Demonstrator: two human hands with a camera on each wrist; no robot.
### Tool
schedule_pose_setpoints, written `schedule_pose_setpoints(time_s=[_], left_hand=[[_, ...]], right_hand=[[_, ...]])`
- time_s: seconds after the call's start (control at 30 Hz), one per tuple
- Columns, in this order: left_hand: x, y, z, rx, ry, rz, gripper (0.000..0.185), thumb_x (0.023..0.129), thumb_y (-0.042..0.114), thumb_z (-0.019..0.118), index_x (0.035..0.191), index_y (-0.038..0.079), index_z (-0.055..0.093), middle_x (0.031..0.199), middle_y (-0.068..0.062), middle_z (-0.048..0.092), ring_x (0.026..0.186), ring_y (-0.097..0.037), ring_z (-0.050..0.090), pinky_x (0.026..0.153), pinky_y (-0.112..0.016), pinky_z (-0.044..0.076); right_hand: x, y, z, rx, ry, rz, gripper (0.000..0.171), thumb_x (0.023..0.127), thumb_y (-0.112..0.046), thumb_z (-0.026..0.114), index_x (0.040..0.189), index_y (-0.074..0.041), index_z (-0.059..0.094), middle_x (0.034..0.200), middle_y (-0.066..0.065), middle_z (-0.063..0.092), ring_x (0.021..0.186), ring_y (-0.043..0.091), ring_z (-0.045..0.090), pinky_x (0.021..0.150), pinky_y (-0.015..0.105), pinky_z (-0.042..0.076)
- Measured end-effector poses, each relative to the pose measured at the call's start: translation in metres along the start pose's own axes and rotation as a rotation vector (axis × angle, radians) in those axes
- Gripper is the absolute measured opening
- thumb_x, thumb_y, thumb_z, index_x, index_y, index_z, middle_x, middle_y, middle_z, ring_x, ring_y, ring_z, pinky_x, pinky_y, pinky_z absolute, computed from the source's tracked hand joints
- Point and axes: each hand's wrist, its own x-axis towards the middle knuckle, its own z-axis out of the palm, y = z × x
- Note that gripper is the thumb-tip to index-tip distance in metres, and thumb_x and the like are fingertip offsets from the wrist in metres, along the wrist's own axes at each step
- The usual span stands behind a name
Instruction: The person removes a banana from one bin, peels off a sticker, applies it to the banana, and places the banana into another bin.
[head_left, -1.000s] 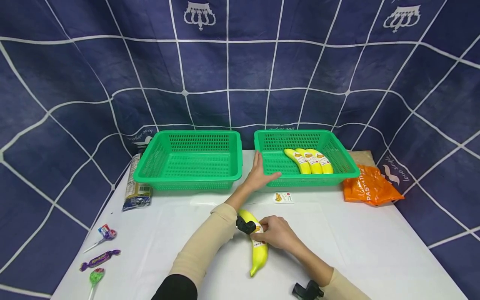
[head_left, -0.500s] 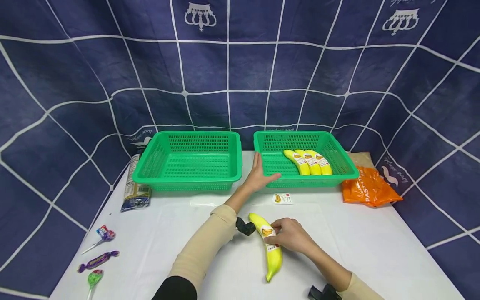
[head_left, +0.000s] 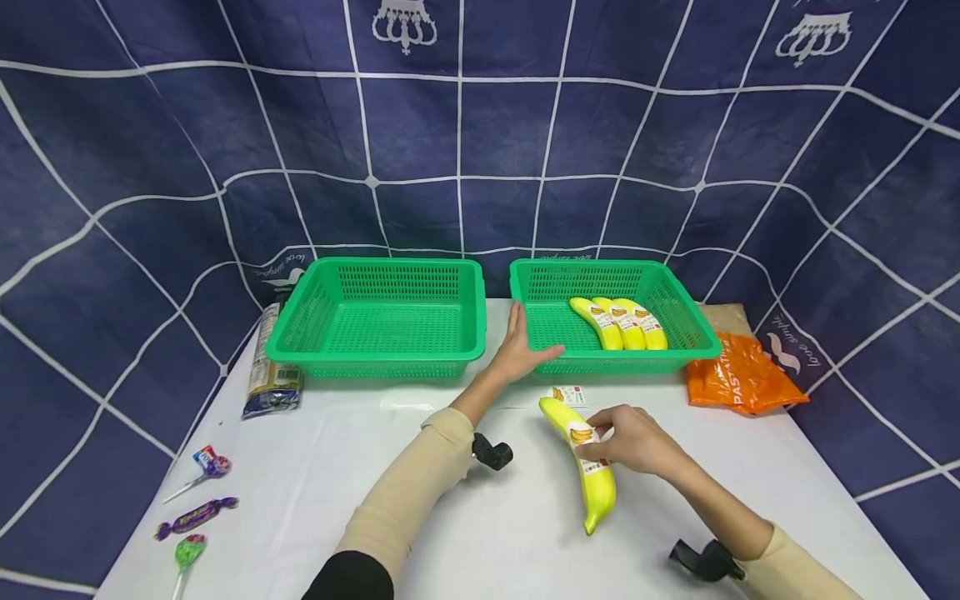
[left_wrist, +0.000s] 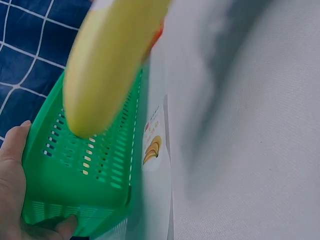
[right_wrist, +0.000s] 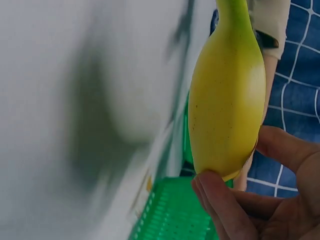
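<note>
Banana: a yellow banana (head_left: pixel 588 462) with a printed label, held above the white table (head_left: pixel 465 533); its stalk end points toward the person, its blunt end toward the baskets.
Right hand: the right hand (head_left: pixel 636 440) grasps the banana at its labelled middle, fingers (right_wrist: pixel 220 207) and thumb curled round it.
Left hand: the left hand (head_left: pixel 525 348) rests on the near left corner of the right basket (head_left: pixel 686 329), thumb laid along the rim, fingers straight against the basket's side wall; it lies beyond and to the left of the right hand.
Right basket contents: three labelled bananas (head_left: pixel 618 322) lie side by side, beyond the right hand.
Loose label: a small banana sticker (head_left: pixel 572 393) lies on the table just beyond the held banana, near the basket's front wall.
Left basket: a second green basket (head_left: pixel 375 321) stands just left of the left hand.
Orange bag: an orange packet (head_left: pixel 738 379) lies to the right of the right hand, beside the right basket.
Far left items: a dark packet (head_left: pixel 272 379) and three wrapped sweets (head_left: pixel 197 508) lie well left of both hands.
</note>
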Motion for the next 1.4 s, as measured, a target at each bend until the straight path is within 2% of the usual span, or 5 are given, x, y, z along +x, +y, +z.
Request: schedule_pose_setpoints(time_s=[0.27,0.57,0.8,1.23,1.4], left_hand=[[-0.001,0.001,-0.002,-0.016,-0.005,0.003,0.115,0.085,0.049,0.070,0.156,0.011,-0.012,0.164,0.001,-0.020,0.152,-0.033,0.007,0.120,-0.054,0.024],[-0.002,0.001,0.000,0.035,0.030,-0.005,0.113,0.085,0.046,0.071,0.156,0.009,-0.009,0.165,-0.001,-0.016,0.151,-0.035,0.016,0.118,-0.053,0.030],[0.000,-0.001,0.002,0.010,0.033,0.005,0.115,0.083,0.052,0.070,0.157,0.008,-0.006,0.165,0.001,-0.016,0.151,-0.037,0.014,0.118,-0.056,0.028],[0.003,-0.003,0.002,0.019,0.033,0.005,0.114,0.084,0.050,0.070,0.157,0.013,-0.009,0.165,0.001,-0.016,0.152,-0.031,0.010,0.121,-0.052,0.023],[0.003,-0.003,0.002,0.025,0.023,-0.002,0.113,0.085,0.051,0.069,0.157,0.010,-0.008,0.165,0.002,-0.017,0.152,-0.032,0.010,0.120,-0.053,0.024]], right_hand=[[0.005,-0.005,-0.043,-0.093,-0.034,-0.038,0.057,0.075,-0.040,0.082,0.115,-0.001,0.070,0.088,0.001,0.067,0.074,0.014,0.057,0.061,0.027,0.046],[0.033,-0.009,-0.105,0.109,-0.221,-0.063,0.073,0.081,-0.036,0.078,0.131,0.012,0.053,0.117,0.020,0.067,0.085,0.015,0.069,0.077,0.034,0.061],[0.065,-0.013,-0.143,0.064,-0.220,-0.069,0.078,0.083,-0.038,0.076,0.136,0.011,0.049,0.136,0.029,0.054,0.096,0.018,0.070,0.083,0.038,0.060],[0.150,-0.021,-0.183,-0.071,-0.246,-0.054,0.069,0.086,-0.040,0.073,0.133,0.008,0.054,0.133,0.027,0.057,0.086,0.016,0.067,0.082,0.036,0.060],[0.182,-0.012,-0.182,-0.038,-0.267,-0.005,0.056,0.089,-0.037,0.071,0.126,0.004,0.063,0.101,0.007,0.068,0.070,0.011,0.059,0.080,0.032,0.059]])
